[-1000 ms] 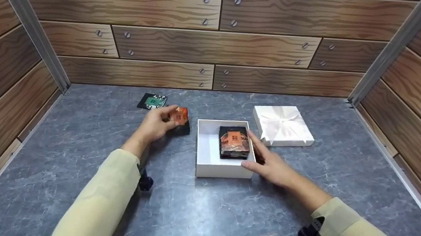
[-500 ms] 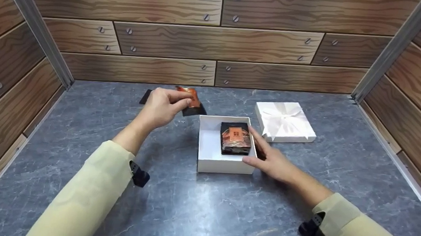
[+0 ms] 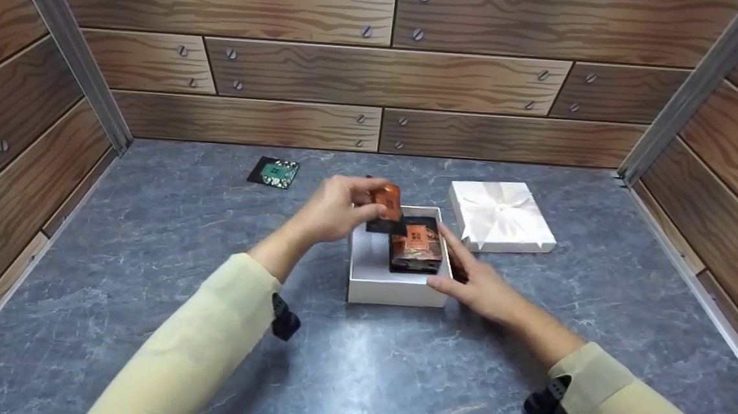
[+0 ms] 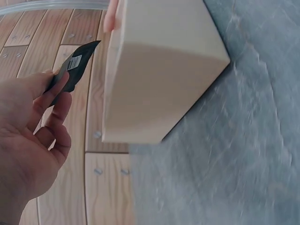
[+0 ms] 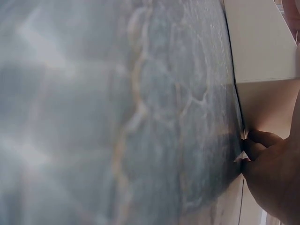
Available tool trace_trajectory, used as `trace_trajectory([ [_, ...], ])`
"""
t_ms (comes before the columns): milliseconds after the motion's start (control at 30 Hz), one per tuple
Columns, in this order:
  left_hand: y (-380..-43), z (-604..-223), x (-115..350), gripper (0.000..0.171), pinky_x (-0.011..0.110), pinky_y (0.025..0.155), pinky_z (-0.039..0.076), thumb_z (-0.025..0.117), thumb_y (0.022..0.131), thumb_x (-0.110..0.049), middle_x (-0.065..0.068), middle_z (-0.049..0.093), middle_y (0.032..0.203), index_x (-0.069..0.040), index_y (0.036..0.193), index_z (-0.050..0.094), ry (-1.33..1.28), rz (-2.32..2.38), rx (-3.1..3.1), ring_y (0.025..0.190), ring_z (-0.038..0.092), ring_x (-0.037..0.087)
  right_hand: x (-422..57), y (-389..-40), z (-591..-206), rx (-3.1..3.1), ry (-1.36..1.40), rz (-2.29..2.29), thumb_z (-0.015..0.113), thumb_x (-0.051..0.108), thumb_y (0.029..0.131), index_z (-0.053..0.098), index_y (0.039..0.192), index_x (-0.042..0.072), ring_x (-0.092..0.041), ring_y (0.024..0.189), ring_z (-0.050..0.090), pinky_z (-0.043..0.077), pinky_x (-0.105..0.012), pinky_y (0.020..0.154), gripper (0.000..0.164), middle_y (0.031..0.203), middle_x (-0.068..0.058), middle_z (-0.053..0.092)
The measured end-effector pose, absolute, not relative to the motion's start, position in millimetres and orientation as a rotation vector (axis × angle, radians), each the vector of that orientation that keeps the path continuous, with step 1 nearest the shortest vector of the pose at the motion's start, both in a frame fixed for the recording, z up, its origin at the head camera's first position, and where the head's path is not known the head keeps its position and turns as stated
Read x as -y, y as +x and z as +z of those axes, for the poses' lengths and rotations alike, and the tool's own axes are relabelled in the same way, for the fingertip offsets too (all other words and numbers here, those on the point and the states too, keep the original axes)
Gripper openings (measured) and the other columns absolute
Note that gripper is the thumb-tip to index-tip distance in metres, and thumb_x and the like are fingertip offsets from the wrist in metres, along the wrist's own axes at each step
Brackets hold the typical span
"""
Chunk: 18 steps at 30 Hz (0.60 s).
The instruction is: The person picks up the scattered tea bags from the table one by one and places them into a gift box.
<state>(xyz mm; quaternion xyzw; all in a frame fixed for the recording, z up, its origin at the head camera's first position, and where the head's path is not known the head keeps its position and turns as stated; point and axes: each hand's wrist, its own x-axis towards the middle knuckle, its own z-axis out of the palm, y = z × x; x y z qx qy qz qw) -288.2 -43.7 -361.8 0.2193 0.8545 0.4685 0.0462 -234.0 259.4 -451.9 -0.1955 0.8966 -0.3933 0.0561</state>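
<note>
Between thumb and fingers my left hand pinches a black and orange sachet, above the left back part of a white box. The sachet's dark back with a white label shows in the left wrist view, where the sachet is tilted. Inside the box, on its right side, lies a stack of similar orange and black sachets. My right hand rests against the box's right wall, thumb at the front corner and fingers along the side. In the right wrist view its fingers are by the wall's foot.
A white lid with a ribbon bow lies behind and right of the box. One black and green sachet lies at the back left. A wood-patterned wall bounds the grey marbled table at the back and sides.
My left hand has lifted the orange sachet off the table and carried it right, over the box. The green sachet is uncovered again. My right hand has stayed at the box.
</note>
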Motion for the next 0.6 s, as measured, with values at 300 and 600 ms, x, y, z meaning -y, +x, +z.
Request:
trace_trajectory([
  [300, -291.7, -374.3, 19.1, 0.049, 0.032, 0.090, 0.058, 0.076, 0.101, -0.021, 0.007, 0.078, 0.121, -0.008, 0.146, 0.065, 0.770, 1.334, -2.614, 0.104, 0.074, 0.014, -258.8, -235.9, -453.5, -2.677, -0.652, -1.257, 0.075, 0.042, 0.099, 0.012, 0.173, 0.027, -0.043, 0.147, 0.043, 0.030, -0.063, 0.121, 0.099, 0.163, -0.018, 0.042],
  [600, -294.6, -384.4, 0.8, 0.045, 0.035, 0.099, 0.054, 0.076, 0.101, -0.019, 0.004, 0.080, 0.114, -0.006, 0.143, 0.066, 0.827, 1.301, -2.621, 0.099, 0.072, 0.013, -260.2, -235.8, -452.7, -2.686, -0.616, -1.236, 0.074, 0.046, 0.098, 0.010, 0.172, 0.034, -0.047, 0.145, 0.044, 0.028, -0.068, 0.119, 0.099, 0.163, -0.018, 0.042],
])
